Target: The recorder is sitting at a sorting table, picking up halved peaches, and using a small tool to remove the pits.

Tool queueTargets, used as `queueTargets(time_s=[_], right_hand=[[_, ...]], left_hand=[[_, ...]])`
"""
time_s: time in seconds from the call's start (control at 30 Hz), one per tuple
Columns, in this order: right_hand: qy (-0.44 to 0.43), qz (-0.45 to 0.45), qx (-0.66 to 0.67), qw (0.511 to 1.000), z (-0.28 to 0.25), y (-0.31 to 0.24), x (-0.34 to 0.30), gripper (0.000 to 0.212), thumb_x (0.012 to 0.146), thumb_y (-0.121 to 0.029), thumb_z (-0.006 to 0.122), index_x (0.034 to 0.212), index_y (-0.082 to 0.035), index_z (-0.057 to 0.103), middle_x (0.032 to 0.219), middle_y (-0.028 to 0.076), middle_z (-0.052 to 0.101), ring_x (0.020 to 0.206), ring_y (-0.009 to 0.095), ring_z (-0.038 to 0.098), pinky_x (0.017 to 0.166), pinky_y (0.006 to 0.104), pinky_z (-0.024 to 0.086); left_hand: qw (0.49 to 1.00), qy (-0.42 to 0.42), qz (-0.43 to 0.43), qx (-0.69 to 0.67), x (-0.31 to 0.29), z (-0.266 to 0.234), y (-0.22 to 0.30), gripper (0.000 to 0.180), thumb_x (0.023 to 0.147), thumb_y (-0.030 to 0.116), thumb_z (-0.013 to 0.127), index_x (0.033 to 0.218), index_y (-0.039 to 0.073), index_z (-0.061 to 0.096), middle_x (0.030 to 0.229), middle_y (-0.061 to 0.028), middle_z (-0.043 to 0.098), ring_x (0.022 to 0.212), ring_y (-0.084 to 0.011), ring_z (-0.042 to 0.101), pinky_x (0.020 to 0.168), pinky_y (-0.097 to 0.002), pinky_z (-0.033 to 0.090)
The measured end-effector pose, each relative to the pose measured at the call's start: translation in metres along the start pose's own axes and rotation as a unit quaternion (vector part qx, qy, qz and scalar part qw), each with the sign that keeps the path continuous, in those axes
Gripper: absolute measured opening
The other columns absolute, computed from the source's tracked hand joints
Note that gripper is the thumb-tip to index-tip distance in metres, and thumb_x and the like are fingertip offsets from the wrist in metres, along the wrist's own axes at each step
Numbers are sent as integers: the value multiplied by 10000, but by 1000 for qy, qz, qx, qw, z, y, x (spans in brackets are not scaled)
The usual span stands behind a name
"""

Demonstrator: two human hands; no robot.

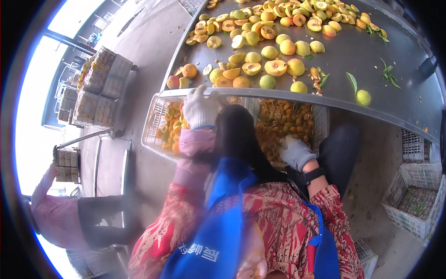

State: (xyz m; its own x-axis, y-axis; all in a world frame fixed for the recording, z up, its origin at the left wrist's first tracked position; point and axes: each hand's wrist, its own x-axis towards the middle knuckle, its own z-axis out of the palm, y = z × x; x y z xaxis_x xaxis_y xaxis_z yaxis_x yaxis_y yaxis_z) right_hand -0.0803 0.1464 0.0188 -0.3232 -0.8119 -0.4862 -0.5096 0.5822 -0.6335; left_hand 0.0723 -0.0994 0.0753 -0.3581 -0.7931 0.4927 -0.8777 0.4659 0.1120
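The gloved left hand [200,108] gripped the worktop [325,100] edge with bent fingers, likely for support. Below that edge, the right hand [295,151] reached into the white crate [320,122] of fruit pits [283,118], its fingers half curled; whether they held any could not be seen.

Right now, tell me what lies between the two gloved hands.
In the head view, a hanging lock of dark hair lies between the left hand and the right hand, over the white crates.
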Motion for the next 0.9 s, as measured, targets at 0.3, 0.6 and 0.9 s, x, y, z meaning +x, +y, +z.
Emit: queueTargets(time_s=[0.3, 0.6, 0.9], right_hand=[[97, -82, 226, 966, 2, -10, 21, 306, 893, -229, 548, 1141, -54, 580, 980, 235, 656, 902, 415, 619, 787, 450, 493], [187, -59, 504, 841, -18, -9, 22, 160, 944, -151, 583, 1053, -34, 567, 782, 52, 604, 711, 92, 555, 643, 285, 464], [273, -146, 492, 814, -30, -13, 15, 182, 985, -139, 540, 1143, -54, 569, 840, -52, 553, 722, 18, 462, 617, 220, 417]], left_hand=[[944, -219, 213, -123, 70, 61, 144, 595, 824, 479, 644, 1329, 200, 497, 1152, -187, 640, 1024, -373, 640, 864, -440, 503], [918, -269, 252, -147, 57, 70, 182, 533, 760, 281, 735, 1257, 212, 557, 1137, -196, 584, 993, -385, 636, 851, -451, 516], [880, -299, 238, -281, 29, 12, 137, 406, 740, 186, 744, 1127, 102, 655, 967, -96, 668, 984, -239, 637, 816, -373, 525]])
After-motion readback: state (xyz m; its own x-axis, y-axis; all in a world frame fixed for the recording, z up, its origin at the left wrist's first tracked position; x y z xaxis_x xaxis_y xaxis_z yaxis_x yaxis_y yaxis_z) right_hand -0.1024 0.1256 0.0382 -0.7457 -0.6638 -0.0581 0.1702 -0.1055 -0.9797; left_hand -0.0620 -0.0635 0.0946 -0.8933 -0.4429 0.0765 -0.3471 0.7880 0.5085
